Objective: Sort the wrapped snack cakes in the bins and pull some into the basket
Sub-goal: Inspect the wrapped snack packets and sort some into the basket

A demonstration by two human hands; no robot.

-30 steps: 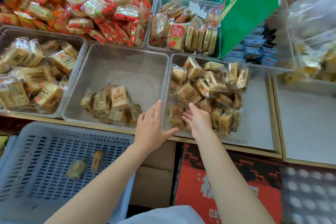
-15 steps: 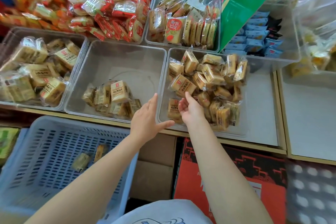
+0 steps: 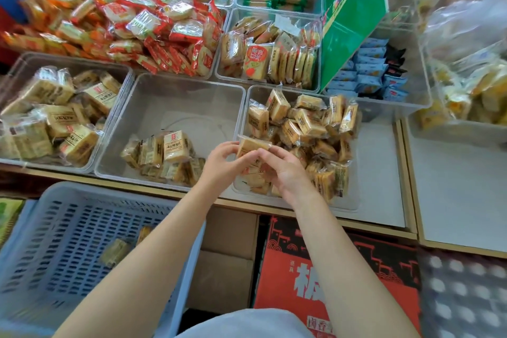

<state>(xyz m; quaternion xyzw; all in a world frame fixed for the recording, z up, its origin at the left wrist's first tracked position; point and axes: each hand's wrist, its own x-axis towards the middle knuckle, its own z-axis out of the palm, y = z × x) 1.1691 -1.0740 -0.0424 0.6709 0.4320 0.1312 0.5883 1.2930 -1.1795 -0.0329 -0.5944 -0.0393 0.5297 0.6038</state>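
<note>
Snack cake pinched between left hand and right hand, above right bin front edge.

Three bins sit side by side on the desk: left bin at 10 o'clock, middle bin at 12, right bin at 2. The basket lies at 8 o'clock, before the desk.

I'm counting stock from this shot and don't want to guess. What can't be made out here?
- Head view: the lower part of the snack cake held over the right bin is covered by the left hand and right hand.
- Cakes near that bin's front edge lie behind both hands, so no count.
- The left arm crosses the blue basket; anything beneath it is hidden.
- Top left packets are motion-blurred; their print is unreadable.
</note>
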